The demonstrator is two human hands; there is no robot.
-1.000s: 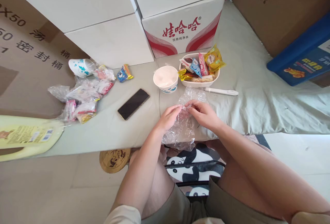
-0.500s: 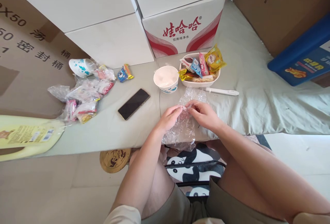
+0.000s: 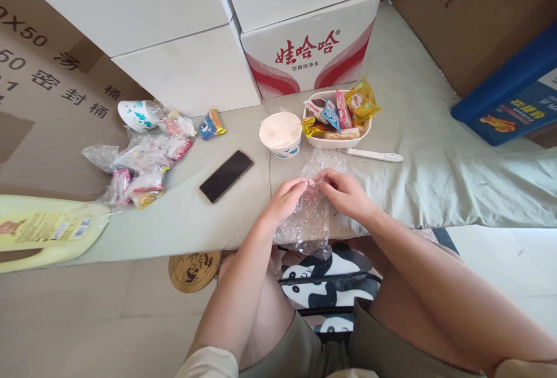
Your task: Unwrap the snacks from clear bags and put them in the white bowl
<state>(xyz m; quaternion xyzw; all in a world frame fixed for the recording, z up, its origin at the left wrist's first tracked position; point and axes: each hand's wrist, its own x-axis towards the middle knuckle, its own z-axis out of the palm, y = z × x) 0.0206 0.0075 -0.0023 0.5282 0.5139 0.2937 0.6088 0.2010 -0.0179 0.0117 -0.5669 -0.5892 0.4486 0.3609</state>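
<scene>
Both hands pinch a crumpled clear plastic bag (image 3: 310,215) just in front of the paper cup (image 3: 281,133): left hand (image 3: 285,198) and right hand (image 3: 346,192) fingers grasp its top edge together; the snack bowl (image 3: 337,137) sits beside the cup.

Straight ahead of your hands, the white paper cup (image 3: 281,133) and the white oval dish full of wrapped snacks (image 3: 337,140) block the way, and the red-and-white cardboard box (image 3: 311,50) stands like a wall behind them. The white pen (image 3: 375,155) lies just right of the crinkled clear plastic bag (image 3: 311,215). Further right, the pale green cloth (image 3: 435,169) is free. To the left, the black phone (image 3: 226,175) lies near, then bare table until the heap of plastic-wrapped sweets (image 3: 141,163).
</scene>
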